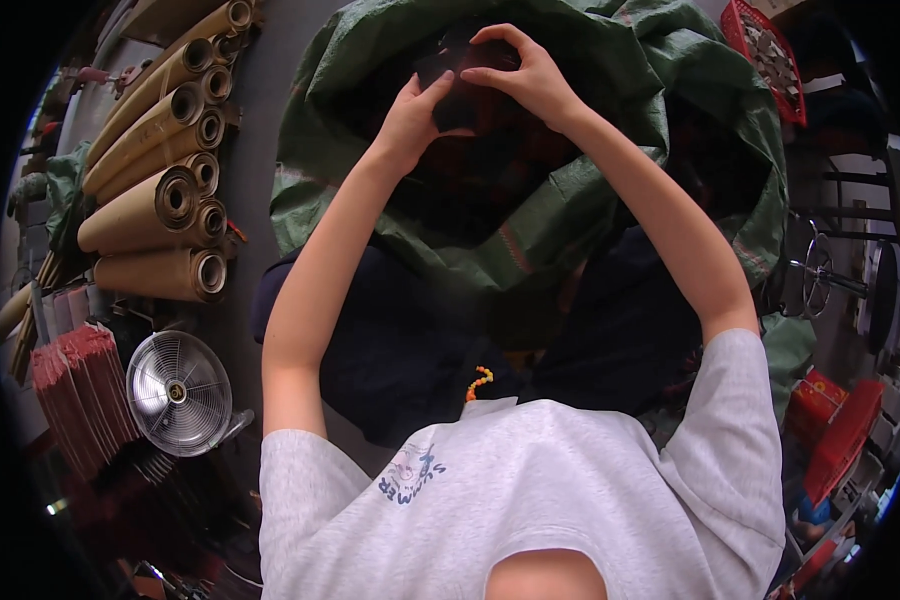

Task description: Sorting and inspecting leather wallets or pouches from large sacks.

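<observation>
In the head view, both hands are working above the mouth of a green sack (305,150), and the step in hand appears to be two-handed handling of a dark piece (458,104). For good results, the left hand (406,125) should be serving as the steady support while the right hand (535,82) is doing the finer work with thumb and forefinger. Light pressure should be enough, as the piece is looking thin and probably pliable. Tilting it toward better light would help, since its dark surface is blending into the shadowed sack interior.

The piece is lying between the hands, over the sack's opening. The left grip is clamping it: the thumb is pressing on the upper face, and fingertips are showing below. The right thumb and forefinger are curving into a C near its upper right part, their tips standing apart; whether they are gripping the material cannot be told. The far edge of the piece is merging with the dark background, so its full outline is remaining unclear.
</observation>
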The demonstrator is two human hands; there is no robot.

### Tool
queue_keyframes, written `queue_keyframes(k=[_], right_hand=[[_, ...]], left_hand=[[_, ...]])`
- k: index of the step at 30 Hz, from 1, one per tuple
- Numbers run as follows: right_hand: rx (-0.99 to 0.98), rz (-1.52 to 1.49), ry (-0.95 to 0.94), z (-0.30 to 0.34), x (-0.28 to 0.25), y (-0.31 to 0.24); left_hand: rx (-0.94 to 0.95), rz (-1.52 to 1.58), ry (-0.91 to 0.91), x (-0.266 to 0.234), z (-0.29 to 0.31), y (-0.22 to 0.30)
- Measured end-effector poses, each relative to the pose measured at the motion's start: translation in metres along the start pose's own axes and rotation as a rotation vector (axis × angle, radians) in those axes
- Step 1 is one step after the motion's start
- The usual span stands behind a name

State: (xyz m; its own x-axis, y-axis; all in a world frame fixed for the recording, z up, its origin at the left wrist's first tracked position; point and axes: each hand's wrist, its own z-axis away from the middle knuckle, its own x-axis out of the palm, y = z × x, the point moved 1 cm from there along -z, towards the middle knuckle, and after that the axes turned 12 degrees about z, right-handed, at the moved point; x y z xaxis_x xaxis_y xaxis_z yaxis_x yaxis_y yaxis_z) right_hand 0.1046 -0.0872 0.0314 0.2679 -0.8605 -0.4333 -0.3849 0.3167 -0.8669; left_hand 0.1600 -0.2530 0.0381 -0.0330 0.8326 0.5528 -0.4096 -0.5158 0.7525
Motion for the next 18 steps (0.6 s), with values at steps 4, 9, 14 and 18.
queue_keyframes(k=[4, 9, 14, 18], right_hand=[[-0.013, 0.014, 0.025, -0.004, -0.002, 0.011], [0.031, 0.146, 0.036, -0.002, -0.003, 0.006], [-0.053, 0.145, 0.036, 0.002, -0.005, -0.007], [-0.066, 0.040, 0.058, 0.001, -0.003, -0.005]], left_hand=[[0.142, -0.068, -0.008, -0.004, -0.008, -0.009], [0.497, -0.367, 0.011, -0.015, -0.018, -0.016], [0.354, -0.350, 0.070, -0.018, -0.014, -0.011], [0.221, -0.263, 0.140, -0.004, -0.001, 0.002]])
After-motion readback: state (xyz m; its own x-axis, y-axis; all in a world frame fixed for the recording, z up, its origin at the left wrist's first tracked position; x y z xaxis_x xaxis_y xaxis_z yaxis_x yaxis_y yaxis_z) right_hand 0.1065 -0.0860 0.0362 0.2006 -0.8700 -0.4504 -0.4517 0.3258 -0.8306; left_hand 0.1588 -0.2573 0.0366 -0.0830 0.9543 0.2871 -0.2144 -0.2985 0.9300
